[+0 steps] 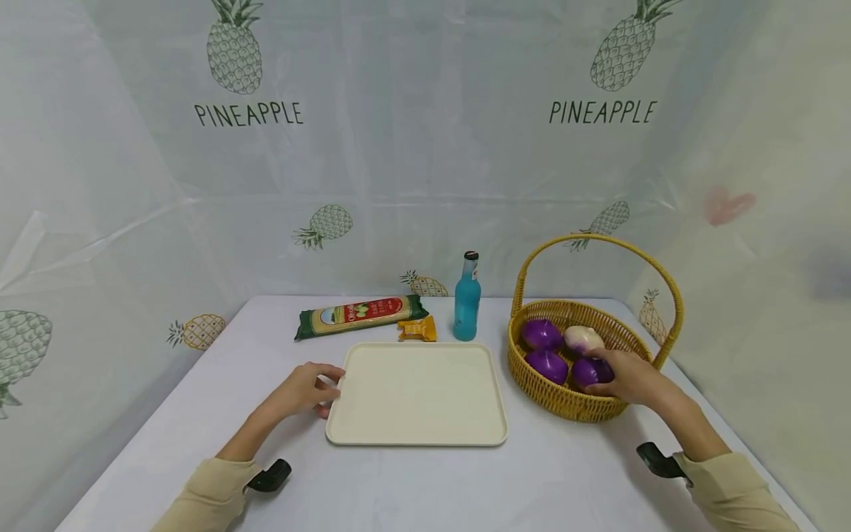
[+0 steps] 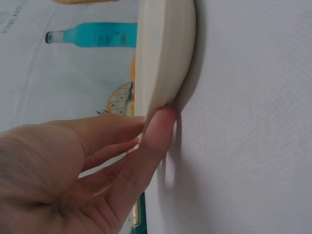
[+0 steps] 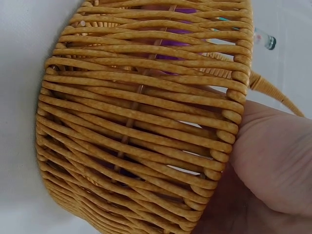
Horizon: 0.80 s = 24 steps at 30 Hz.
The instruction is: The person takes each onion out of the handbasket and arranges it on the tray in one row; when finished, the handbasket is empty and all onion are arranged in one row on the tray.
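Observation:
At the left edge of a cream rectangular tray (image 1: 419,395), my left hand (image 1: 304,388) pinches the rim between thumb and fingers. The left wrist view shows the fingertips (image 2: 161,127) right at the tray's side, close over the table. On the right, my right hand (image 1: 630,377) reaches over the near rim of a woven basket (image 1: 565,403) and grips a purple onion (image 1: 588,374) inside it. Two more purple onions (image 1: 541,335) and a whitish one (image 1: 583,339) lie beside it. Woven strands hide most of the right fingers in the right wrist view.
Behind the tray stands a blue bottle (image 1: 467,303). A long green-and-gold packet (image 1: 362,315) and a small orange packet (image 1: 418,329) lie to its left. The basket's tall handle (image 1: 601,238) arches over the onions. A pineapple-print curtain (image 1: 425,148) hangs behind the table.

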{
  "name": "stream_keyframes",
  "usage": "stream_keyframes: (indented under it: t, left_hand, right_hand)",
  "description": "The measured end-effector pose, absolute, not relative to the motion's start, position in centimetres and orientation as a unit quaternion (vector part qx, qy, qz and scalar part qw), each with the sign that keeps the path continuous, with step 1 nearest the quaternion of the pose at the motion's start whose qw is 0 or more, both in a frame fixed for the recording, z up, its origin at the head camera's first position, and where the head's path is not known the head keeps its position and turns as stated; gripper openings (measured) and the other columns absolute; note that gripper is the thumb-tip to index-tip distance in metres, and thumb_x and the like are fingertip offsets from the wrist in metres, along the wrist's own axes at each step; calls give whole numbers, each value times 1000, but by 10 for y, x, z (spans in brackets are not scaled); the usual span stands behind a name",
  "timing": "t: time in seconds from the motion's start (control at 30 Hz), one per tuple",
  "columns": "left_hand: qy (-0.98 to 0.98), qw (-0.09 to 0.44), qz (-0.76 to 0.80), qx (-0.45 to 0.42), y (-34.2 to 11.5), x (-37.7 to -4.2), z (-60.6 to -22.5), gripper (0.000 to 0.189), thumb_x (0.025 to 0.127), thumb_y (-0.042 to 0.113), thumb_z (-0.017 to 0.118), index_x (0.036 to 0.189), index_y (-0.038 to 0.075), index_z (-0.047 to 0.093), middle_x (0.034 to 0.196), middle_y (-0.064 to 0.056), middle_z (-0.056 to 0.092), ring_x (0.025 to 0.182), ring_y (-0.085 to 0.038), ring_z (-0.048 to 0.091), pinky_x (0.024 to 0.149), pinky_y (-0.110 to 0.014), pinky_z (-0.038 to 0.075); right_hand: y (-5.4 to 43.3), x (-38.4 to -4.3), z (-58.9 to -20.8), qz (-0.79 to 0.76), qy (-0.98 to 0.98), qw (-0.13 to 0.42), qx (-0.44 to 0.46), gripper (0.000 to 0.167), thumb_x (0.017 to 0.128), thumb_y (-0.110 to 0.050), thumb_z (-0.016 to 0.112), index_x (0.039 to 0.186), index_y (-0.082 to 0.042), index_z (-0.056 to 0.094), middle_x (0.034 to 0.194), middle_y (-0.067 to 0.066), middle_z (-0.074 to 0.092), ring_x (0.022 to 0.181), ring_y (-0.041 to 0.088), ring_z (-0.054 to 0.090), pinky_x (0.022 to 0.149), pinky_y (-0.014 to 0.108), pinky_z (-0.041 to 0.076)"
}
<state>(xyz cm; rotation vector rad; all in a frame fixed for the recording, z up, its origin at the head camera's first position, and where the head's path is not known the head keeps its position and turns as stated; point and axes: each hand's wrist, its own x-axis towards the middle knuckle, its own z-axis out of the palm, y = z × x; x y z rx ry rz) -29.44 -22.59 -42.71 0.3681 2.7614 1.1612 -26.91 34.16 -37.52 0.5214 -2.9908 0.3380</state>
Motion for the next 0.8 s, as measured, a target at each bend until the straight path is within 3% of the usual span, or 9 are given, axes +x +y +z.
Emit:
stream_keyframes:
  t: [0.23, 0.47, 0.8]
  left_hand:
    - [910, 68, 390, 120, -227, -295, -427, 40, 85, 2, 70, 124, -1, 64, 113, -16, 69, 78, -15, 66, 57, -28, 57]
    - [909, 67, 392, 122, -227, -295, -425, 40, 85, 2, 70, 124, -2, 64, 114, -16, 68, 79, -15, 66, 56, -27, 58]
    - [897, 87, 414, 125, -226, -294, -424, 42, 86, -1, 68, 127, -5, 61, 107, -17, 68, 66, -16, 66, 55, -31, 59]
  right_hand:
    - [339, -269, -372, 119, -979, 43, 163, 70, 77, -31, 82, 128, 9, 55, 112, 30, 66, 104, 47, 62, 85, 59, 52]
    - [327, -265, -353, 136, -972, 79, 175, 67, 80, -32, 80, 131, 3, 55, 116, 27, 65, 104, 44, 62, 84, 59, 54]
    - [262, -251, -307, 130, -967, 114, 187, 66, 80, -37, 80, 135, -8, 56, 124, 23, 62, 107, 37, 62, 85, 53, 56]
